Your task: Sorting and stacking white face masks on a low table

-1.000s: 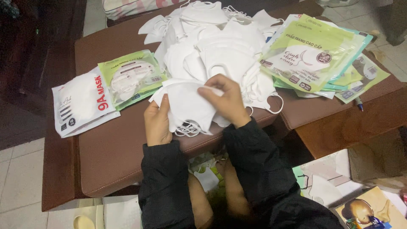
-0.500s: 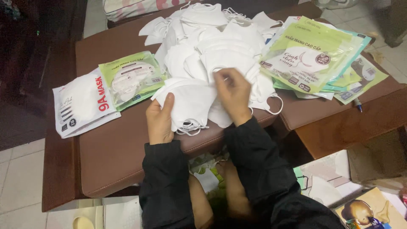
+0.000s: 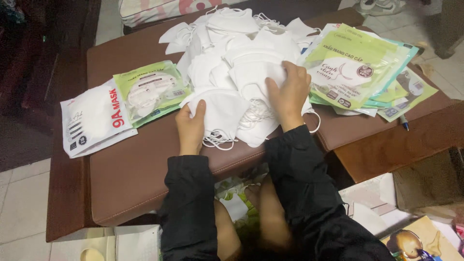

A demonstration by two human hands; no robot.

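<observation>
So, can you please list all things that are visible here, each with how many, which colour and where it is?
loose face masks: a pile, too many to count, white, middle of the cushion top
small stack of masks: one stack, white, near edge, held by both hands
green flat packets: several overlapping, green and white, right of the pile
green packet: one, green, left of the pile
white packet: one, white with red print, far left
pen: one, blue, under the right packets
cushion top: one, brown
left hand: on the stack's left edge
right hand: spread on the masks
</observation>
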